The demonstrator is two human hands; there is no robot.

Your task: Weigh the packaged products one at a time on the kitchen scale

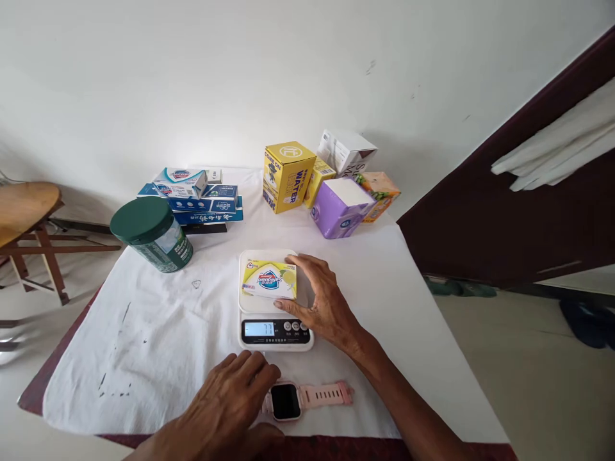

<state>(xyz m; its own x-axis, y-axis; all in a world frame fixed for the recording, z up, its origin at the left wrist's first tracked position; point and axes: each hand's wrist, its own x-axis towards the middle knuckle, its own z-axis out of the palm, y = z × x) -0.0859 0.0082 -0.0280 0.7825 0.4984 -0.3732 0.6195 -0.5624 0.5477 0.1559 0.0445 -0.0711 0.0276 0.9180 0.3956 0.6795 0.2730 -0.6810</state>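
Note:
A yellow and white Safeguard soap box (269, 280) lies on the plate of a white kitchen scale (248, 306), whose display reads 77. My right hand (323, 298) grips the box at its right end, thumb at the near edge and fingers at the far edge. In front of the scale, my left hand (230, 390) rests on the cloth with its fingers curled, beside a pink smartwatch (286, 401). The left thumb is near the watch's left strap; whether anything is under that palm is hidden.
A green-lidded tub (152, 234) and stacked toothpaste and soap boxes (202, 202) stand at the back left. Yellow (288, 176), purple (340, 208), orange (379, 192) and white (346, 152) boxes stand at the back right. A wooden stool (29, 211) is left of the table.

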